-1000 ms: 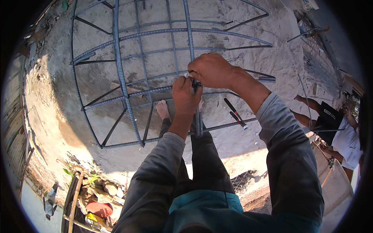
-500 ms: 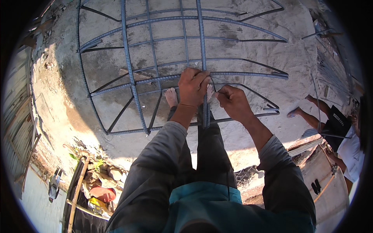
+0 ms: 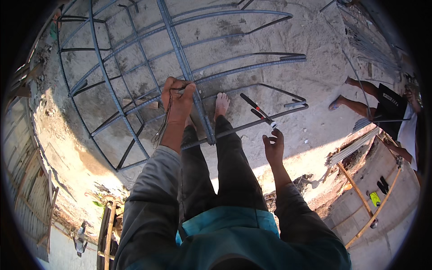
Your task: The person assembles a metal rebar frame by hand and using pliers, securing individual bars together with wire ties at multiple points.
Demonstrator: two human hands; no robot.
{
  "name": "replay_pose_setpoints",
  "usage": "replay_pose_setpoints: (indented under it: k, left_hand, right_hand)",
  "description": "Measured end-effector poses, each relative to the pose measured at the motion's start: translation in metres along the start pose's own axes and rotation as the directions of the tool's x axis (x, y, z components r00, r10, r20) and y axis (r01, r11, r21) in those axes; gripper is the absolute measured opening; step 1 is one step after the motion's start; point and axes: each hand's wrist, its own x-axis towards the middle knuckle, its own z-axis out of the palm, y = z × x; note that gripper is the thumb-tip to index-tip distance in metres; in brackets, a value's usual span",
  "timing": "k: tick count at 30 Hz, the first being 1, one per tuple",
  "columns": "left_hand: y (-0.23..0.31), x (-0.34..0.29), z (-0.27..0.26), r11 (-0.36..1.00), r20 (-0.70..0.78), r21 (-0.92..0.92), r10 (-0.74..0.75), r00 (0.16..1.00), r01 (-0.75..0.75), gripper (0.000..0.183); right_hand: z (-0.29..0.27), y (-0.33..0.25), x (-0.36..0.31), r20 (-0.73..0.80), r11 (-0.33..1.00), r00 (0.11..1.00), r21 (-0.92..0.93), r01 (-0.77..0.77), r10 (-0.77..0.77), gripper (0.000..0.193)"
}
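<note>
Thin dark tie wires (image 3: 168,118) hang in a bundle from my left hand (image 3: 177,100), whose fingers are closed round them. This hand is against the thick ribbed steel bar (image 3: 177,45), beside its crossing with a curved bar. To the right is a pair of pincers (image 3: 258,110) with dark, red-marked handles, the handles pointing away from me and crossing over a bar in the view. My right hand (image 3: 273,148) is just below the pincers' head, thumb and forefinger apart. Whether a fingertip touches the head I cannot tell.
A rebar cage (image 3: 105,81) spreads in front of me and round my bare feet (image 3: 222,104). Another person (image 3: 382,105) is at the right with a thin rod. Bamboo poles (image 3: 369,220) lie at lower right; a corrugated wall (image 3: 29,180) stands left.
My right hand has left the bar crossing and moved down and right. The pincers have come into view. My left hand, now with wires hanging from it, and the cage appear shifted left.
</note>
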Motion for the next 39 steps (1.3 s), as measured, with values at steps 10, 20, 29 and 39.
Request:
replay_pose_setpoints:
  k: [10, 20, 29, 39]
  left_hand:
    - [0.013, -0.026, -0.008, 0.928, -0.096, 0.319, 0.234, 0.968, -0.193, 0.039]
    - [0.129, -0.127, 0.078, 0.888, 0.073, -0.444, 0.167, 0.983, -0.118, 0.049]
    - [0.111, -0.144, 0.104, 0.018, 0.416, -0.852, -0.583, 0.698, 0.523, 0.036]
    - [0.069, -0.076, 0.109, 0.269, 0.08, -0.91, -0.634, 0.769, 0.316, 0.034]
  right_hand:
    - [0.013, 0.015, 0.039, 0.125, 0.992, 0.985, 0.031, 0.119, -0.122, 0.017]
    - [-0.129, -0.211, 0.033, 0.603, 0.919, 0.695, 0.22, 0.328, -0.392, 0.008]
    - [-0.084, -0.189, 0.015, 0.91, 0.987, 0.411, 0.014, -0.159, 0.053, 0.025]
    - [-0.06, -0.262, 0.095, 0.85, 0.077, 0.393, -0.392, 0.917, -0.35, 0.035]
